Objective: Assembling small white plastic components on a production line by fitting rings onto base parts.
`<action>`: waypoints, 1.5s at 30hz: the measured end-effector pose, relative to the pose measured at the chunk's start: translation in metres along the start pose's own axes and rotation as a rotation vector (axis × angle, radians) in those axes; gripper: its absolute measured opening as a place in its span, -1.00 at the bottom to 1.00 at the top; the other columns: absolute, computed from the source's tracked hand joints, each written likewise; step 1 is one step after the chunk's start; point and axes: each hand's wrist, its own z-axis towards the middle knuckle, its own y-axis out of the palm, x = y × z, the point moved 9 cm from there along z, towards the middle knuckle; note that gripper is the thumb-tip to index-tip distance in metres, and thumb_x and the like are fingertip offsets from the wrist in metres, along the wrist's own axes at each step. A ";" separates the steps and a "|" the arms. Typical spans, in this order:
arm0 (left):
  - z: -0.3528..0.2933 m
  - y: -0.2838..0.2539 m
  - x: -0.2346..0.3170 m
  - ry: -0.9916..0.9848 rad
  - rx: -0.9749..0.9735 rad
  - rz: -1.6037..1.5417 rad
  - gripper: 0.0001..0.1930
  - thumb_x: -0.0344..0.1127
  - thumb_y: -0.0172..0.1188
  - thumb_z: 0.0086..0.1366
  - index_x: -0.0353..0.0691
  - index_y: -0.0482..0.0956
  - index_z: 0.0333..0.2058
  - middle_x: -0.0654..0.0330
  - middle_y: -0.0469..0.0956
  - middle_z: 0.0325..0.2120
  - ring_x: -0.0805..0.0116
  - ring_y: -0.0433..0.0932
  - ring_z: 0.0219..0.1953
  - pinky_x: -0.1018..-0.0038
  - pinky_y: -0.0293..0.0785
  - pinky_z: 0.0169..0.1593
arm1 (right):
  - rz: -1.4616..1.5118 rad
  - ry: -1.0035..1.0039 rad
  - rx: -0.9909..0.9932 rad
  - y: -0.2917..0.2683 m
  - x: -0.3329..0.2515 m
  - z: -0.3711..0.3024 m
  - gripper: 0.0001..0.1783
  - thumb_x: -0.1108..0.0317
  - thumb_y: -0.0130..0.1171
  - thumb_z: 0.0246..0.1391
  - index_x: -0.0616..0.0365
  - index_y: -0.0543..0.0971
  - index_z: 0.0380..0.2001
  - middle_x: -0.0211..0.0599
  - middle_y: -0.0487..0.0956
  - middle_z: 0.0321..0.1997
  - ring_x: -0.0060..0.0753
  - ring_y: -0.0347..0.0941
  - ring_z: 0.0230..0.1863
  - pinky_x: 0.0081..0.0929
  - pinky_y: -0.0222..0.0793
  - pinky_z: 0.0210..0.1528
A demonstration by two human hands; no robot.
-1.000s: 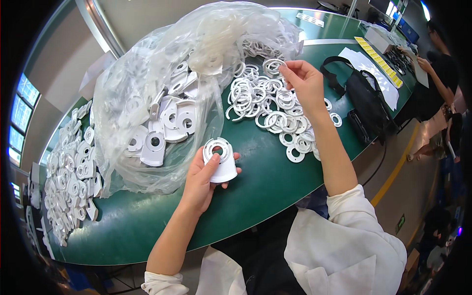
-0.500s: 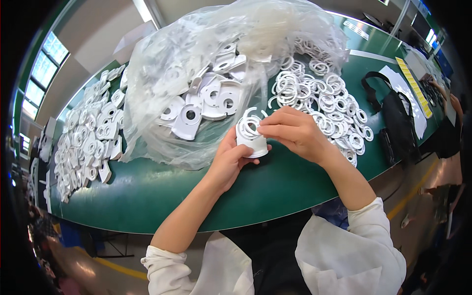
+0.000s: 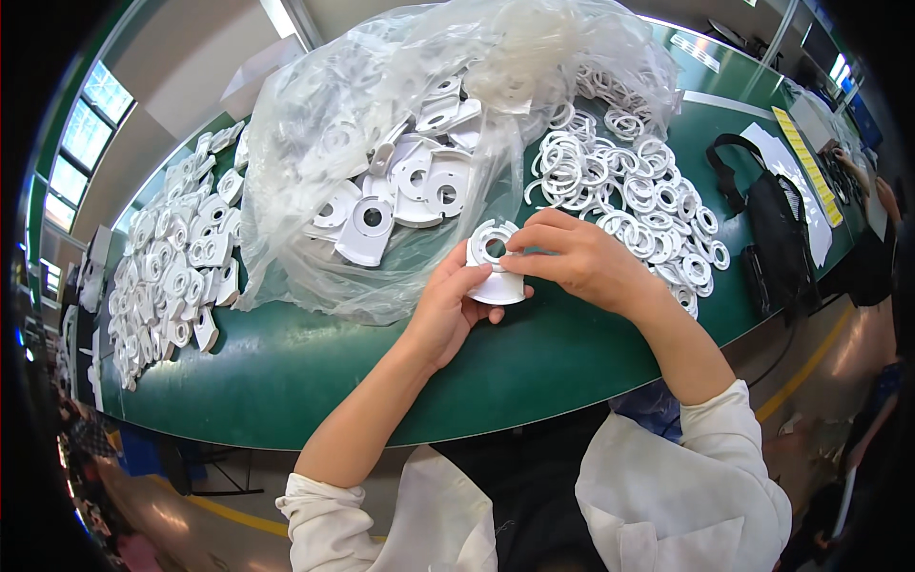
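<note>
Left hand: closed round a white plastic plate with a round hole and a curved near end. Thumb on the plate's left side, fingers curled underneath, tips poking out at its near edge. Plate tilted, face up, held above the green table with a pale rim.

Right hand: half curled, fingers bent together at the plate's right side, tips by the hole, touching. A flat white plastic ring sits around the hole; can't tell if it's fully seated, or if the right fingertips grip it or just press. Both hands nearly meet at the plate.

Just beyond the right hand: heap of loose white plastic rings. Ahead of the left hand: big crumpled clear plastic bag, more white holed plates in its mouth. Well left of the left hand: spread pile of white plastic parts. Right of the right hand, past the rings: black fabric bag with a strap.
</note>
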 end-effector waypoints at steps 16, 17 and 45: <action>-0.007 0.016 0.012 0.334 -0.049 0.731 -0.61 -0.38 -0.02 0.33 -0.29 0.29 0.12 0.17 0.60 -0.25 0.48 0.62 -0.32 0.71 0.39 -0.49 | 0.524 0.416 0.157 0.001 0.040 -0.009 -0.83 0.42 0.20 0.09 0.23 0.65 -0.24 -0.33 0.58 -0.42 -0.49 0.44 -0.35 -0.56 0.31 -0.29; -0.010 0.019 0.014 0.449 -0.065 0.877 -0.64 -0.36 -0.02 0.35 -0.29 0.32 0.10 0.19 0.60 -0.27 0.50 0.61 -0.36 0.72 0.38 -0.49 | 0.525 0.413 0.156 -0.001 0.039 -0.008 -0.83 0.42 0.20 0.09 0.23 0.65 -0.24 -0.33 0.58 -0.42 -0.49 0.44 -0.35 -0.56 0.31 -0.29; -0.009 0.006 0.010 0.249 0.118 0.240 -0.75 -0.29 -0.07 0.42 -0.19 0.21 0.00 0.16 0.47 -0.09 0.43 0.53 -0.12 0.44 0.54 -0.12 | 0.830 0.722 0.228 0.022 0.051 -0.021 -0.77 0.38 0.03 0.26 0.28 0.56 -0.12 -0.37 0.59 -0.22 -0.69 0.45 -0.20 -0.67 0.36 -0.13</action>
